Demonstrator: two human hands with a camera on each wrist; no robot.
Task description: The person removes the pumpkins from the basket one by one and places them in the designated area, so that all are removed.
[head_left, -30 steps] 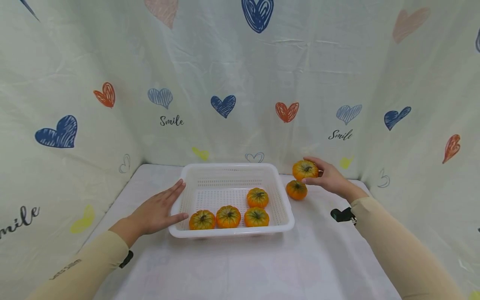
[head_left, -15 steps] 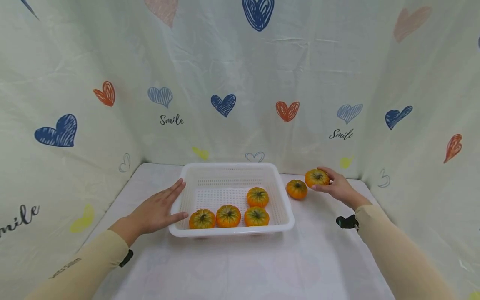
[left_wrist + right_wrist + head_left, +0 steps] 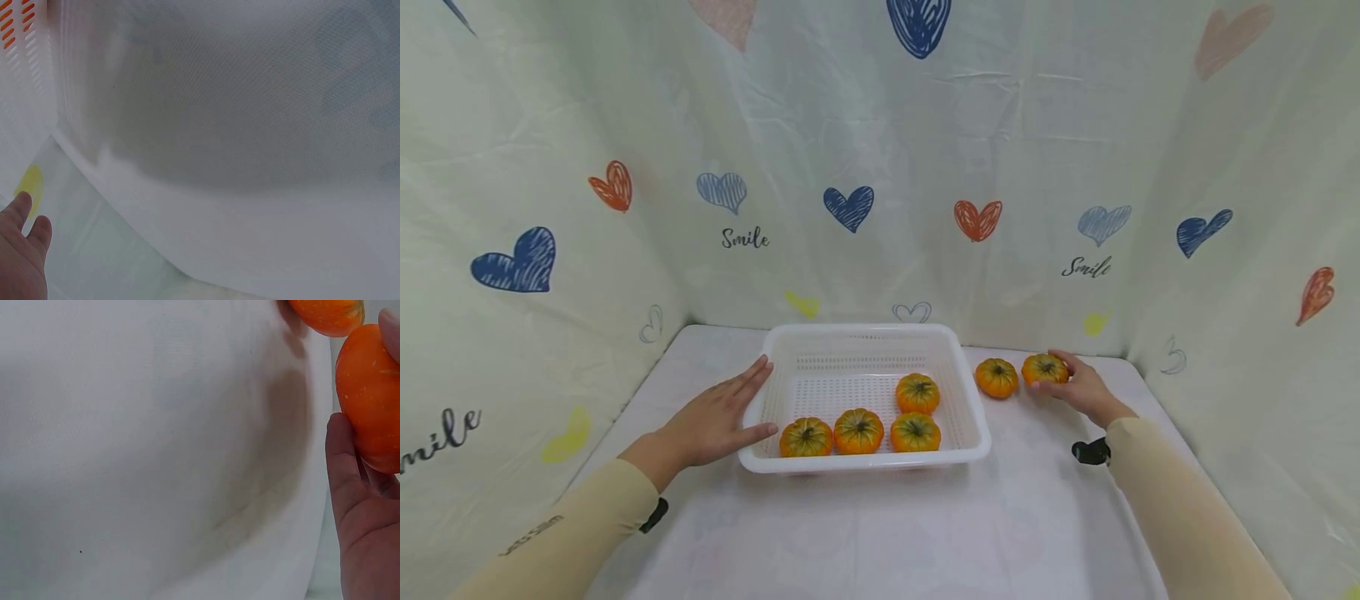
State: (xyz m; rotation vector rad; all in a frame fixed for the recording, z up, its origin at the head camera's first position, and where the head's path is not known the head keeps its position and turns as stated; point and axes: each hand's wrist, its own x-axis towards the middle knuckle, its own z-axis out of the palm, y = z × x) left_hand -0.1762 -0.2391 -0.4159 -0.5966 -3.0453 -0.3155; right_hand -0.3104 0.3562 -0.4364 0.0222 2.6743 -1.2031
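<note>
At the right of the table my right hand [image 3: 1084, 392] grips a small orange pumpkin [image 3: 1043, 368], thumb on its near side and fingers round the far side. The right wrist view shows this pumpkin [image 3: 372, 400] between thumb and fingers. Just left of it a second pumpkin [image 3: 997, 378] sits on the table, outside the white plastic basket [image 3: 861, 464]. Several pumpkins [image 3: 859, 431] lie in the basket, along its front and right part. My left hand [image 3: 707, 421] rests with straight, spread fingers on the basket's left rim; two of its fingertips [image 3: 24, 203] show in the left wrist view.
A white cloth covers the table [image 3: 880, 533]. Behind it and at both sides hangs a pale curtain [image 3: 880, 125] printed with hearts, close to the table's back edge. The basket has slotted walls and stands near the back.
My right hand has carried its pumpkin rightward and down, from behind the second pumpkin to a spot beside it on the right. The left hand and the basket have stayed in place.
</note>
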